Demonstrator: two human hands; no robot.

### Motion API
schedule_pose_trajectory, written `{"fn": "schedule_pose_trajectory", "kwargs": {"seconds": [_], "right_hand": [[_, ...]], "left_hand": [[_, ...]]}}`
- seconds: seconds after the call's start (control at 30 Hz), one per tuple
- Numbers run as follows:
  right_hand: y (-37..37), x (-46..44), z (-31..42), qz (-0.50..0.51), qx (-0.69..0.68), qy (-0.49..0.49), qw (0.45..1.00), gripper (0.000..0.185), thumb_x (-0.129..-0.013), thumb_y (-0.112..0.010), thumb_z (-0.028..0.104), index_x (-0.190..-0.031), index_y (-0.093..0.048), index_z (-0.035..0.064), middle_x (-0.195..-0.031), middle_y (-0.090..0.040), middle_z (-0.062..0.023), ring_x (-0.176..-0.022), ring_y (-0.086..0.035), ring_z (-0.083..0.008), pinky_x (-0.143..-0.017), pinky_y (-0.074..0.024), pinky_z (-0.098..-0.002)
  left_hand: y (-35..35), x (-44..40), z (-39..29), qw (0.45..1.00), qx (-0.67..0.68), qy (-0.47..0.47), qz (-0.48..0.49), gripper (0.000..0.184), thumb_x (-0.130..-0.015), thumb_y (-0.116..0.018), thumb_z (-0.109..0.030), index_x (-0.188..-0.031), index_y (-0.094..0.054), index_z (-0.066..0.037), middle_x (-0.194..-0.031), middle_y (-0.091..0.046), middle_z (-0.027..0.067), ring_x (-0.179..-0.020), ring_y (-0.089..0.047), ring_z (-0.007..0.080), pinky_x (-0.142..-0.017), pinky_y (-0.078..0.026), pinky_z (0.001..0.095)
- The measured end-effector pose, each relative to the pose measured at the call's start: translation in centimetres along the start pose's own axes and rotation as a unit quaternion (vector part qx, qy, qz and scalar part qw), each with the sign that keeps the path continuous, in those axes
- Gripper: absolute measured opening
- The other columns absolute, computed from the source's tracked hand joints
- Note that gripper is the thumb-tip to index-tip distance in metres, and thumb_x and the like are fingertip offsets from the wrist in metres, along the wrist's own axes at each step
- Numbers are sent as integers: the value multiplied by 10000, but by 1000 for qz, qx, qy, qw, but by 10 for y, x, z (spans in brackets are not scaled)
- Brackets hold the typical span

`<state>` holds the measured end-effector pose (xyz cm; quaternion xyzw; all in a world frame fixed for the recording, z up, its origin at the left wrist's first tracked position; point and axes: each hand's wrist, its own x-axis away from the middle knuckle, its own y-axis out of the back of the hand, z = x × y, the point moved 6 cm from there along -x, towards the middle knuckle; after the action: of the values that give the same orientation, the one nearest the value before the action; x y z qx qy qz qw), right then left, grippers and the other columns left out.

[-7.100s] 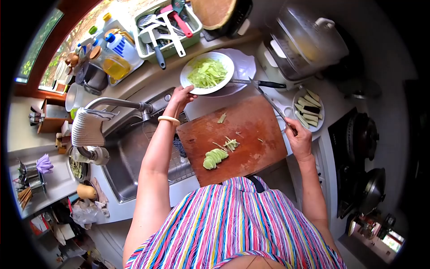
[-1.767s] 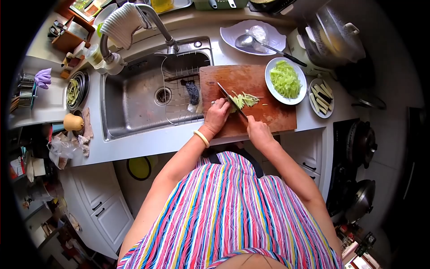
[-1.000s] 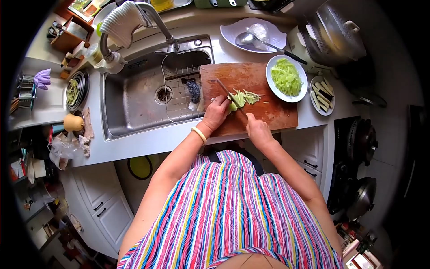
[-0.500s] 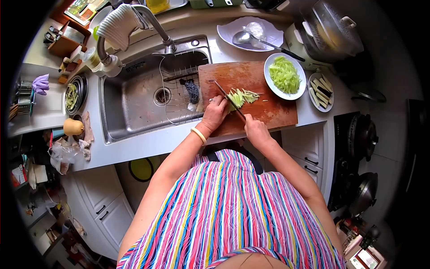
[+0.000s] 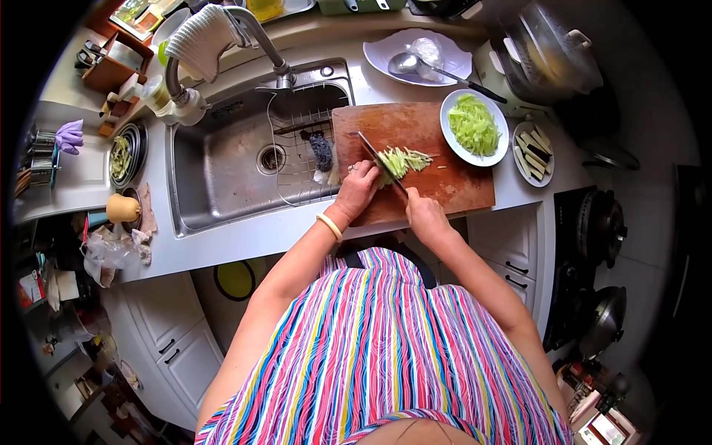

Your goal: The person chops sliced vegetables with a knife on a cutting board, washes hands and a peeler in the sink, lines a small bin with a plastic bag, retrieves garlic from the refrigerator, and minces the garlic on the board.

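My right hand (image 5: 428, 213) is wrapped round the handle of a kitchen knife (image 5: 390, 170). The blade slants up and left across a wooden cutting board (image 5: 460, 182). My left hand (image 5: 358, 187), a pale bangle on its wrist, has its fingers curled down on the board close against the blade. Under those fingers is light green vegetable, mostly hidden by the hand and knife. Cut green vegetable strips (image 5: 406, 159) lie to the right of the blade. A white plate (image 5: 454, 150) heaped with green shreds (image 5: 475, 126) rests on the board's upper right corner.
The steel sink (image 5: 222, 163) with a wire rack (image 5: 297, 185) adjoins the board on the left. Behind stands a pale dish (image 5: 378, 55) with a spoon (image 5: 404, 64). To the right are a plate of pale vegetable sticks (image 5: 531, 150) and a black stove (image 5: 567, 252).
The view has shifted slightly, so the counter items sit a little further right. Both hands and the knife keep nearly the same place on the board.
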<state>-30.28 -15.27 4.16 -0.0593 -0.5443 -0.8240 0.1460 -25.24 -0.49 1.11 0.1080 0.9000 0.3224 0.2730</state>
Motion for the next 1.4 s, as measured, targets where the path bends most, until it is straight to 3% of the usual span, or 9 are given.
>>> {"fn": "schedule_pose_trajectory", "kwargs": {"seconds": [0.33, 0.5, 0.63, 0.77, 0.97, 1.1, 1.2, 1.33, 1.4], "right_hand": [[-2, 6, 1, -8, -10, -8, 1000, 158, -857, -502, 102, -970, -450, 4, -673, -604, -279, -695, -612, -448, -639, -481, -555], [-4, 4, -3, 6, 7, -14, 1000, 155, -860, -496, 101, -966, -445, 0, -683, -605, -282, -701, -611, -452, -646, -484, -552], [-4, 5, -1, 4, 5, -15, 1000, 157, -863, -493, 107, -968, -445, 1, -684, -605, -280, -707, -611, -453, -649, -486, -549], [-3, 5, -3, 2, 5, -11, 1000, 159, -864, -494, 112, -967, -444, 2, -687, -606, -279, -710, -612, -452, -650, -489, -546], [-7, 3, -7, -13, 13, 3, 1000, 167, -863, -499, 117, -972, -447, 3, -688, -608, -277, -709, -614, -448, -650, -492, -541], [-5, 3, -5, -3, 7, -11, 1000, 159, -862, -498, 115, -967, -450, 5, -688, -608, -276, -710, -614, -449, -652, -490, -542], [-5, 3, -6, 3, 5, -10, 1000, 157, -861, -496, 112, -968, -452, 5, -687, -608, -276, -708, -615, -447, -653, -490, -541], [-6, 3, -8, 1, 2, -10, 1000, 161, -860, -494, 110, -973, -452, 3, -686, -607, -277, -706, -615, -446, -654, -489, -542], [-7, 4, -6, -1, 1, -8, 1000, 160, -859, -494, 109, -971, -453, 2, -684, -606, -278, -705, -615, -446, -653, -489, -542]], "left_hand": [[-3, 1, 2, 1000, -9, 9, 17, 171, -765, -618, -47, -918, -546, -23, -926, -517, 155, -847, -527, 346, -723, -462, 418], [20, 7, 1, 999, 42, -15, 19, 270, -748, -613, -21, -1012, -557, -17, -1063, -544, 169, -964, -539, 367, -836, -462, 396], [20, 19, 2, 995, 43, -41, 85, 291, -733, -620, -7, -1017, -558, -26, -1039, -546, 159, -945, -548, 362, -824, -469, 396], [11, 12, -2, 997, 25, -28, 63, 297, -728, -620, -3, -1017, -554, -30, -1023, -547, 152, -939, -548, 353, -818, -473, 389], [31, 16, 11, 999, -17, 29, 2, 357, -731, -668, -83, -1056, -530, -25, -1071, -521, 159, -971, -525, 348, -850, -465, 391], [28, 0, 4, 998, -9, 43, 47, 421, -723, -714, -139, -1075, -529, 3, -1142, -530, 168, -1056, -505, 351, -918, -431, 396], [14, 2, 9, 996, 5, 29, 82, 397, -737, -703, -128, -1072, -532, -3, -1133, -535, 170, -1058, -505, 353, -913, -432, 397], [24, 5, -1, 1000, 16, -4, 0, 289, -748, -667, -68, -1013, -559, -26, -1075, -539, 164, -983, -531, 353, -843, -465, 396], [16, 6, 1, 999, 27, -11, 22, 242, -757, -649, -49, -983, -563, -30, -1047, -547, 156, -957, -539, 349, -828, -467, 392]]}}
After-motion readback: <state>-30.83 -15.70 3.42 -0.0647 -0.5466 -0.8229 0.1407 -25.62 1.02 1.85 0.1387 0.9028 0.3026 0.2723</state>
